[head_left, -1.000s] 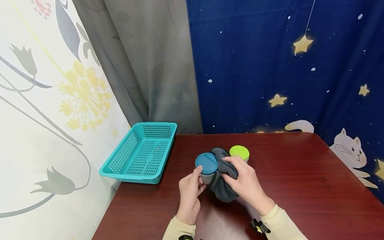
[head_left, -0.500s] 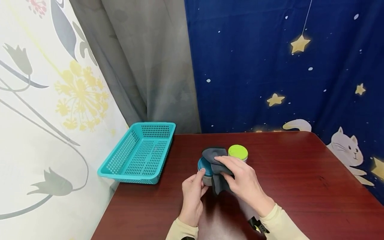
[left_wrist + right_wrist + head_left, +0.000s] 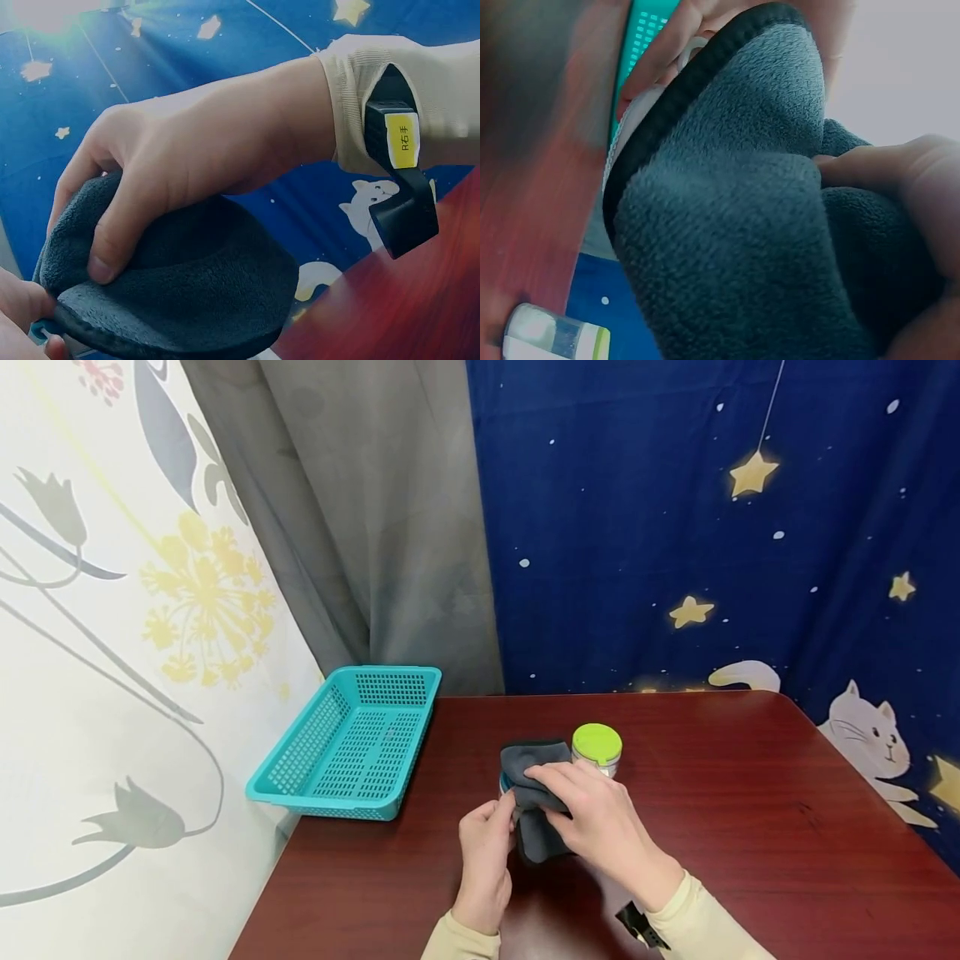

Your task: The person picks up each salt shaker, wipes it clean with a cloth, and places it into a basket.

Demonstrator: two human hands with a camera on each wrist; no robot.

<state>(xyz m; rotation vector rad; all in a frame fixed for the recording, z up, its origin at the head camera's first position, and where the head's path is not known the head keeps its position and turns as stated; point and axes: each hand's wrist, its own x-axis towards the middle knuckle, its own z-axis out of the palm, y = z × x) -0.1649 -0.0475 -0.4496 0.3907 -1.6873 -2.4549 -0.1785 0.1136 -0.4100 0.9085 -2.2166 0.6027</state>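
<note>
I judge the wiping underway, unfinished — right hand (image 3: 600,814) pinching the grey cloth (image 3: 534,762) over the jar (image 3: 505,784) (mostly hidden), left hand (image 3: 483,852) gripping it.

We see a glossy, reddish-brown bench (image 3: 750,810). On its far left sits a turquoise basket (image 3: 371,760), reaching past the left edge; well apart, nearer the middle, we find a clear jar (image 3: 611,767) standing upright under a lime-green lid (image 3: 597,742).

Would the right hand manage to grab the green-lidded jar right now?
Probably not straight away: the right hand is gripping the gray cloth. The green-lidded jar stands uncovered just beyond that hand, so putting the cloth down would likely free the way.
</note>
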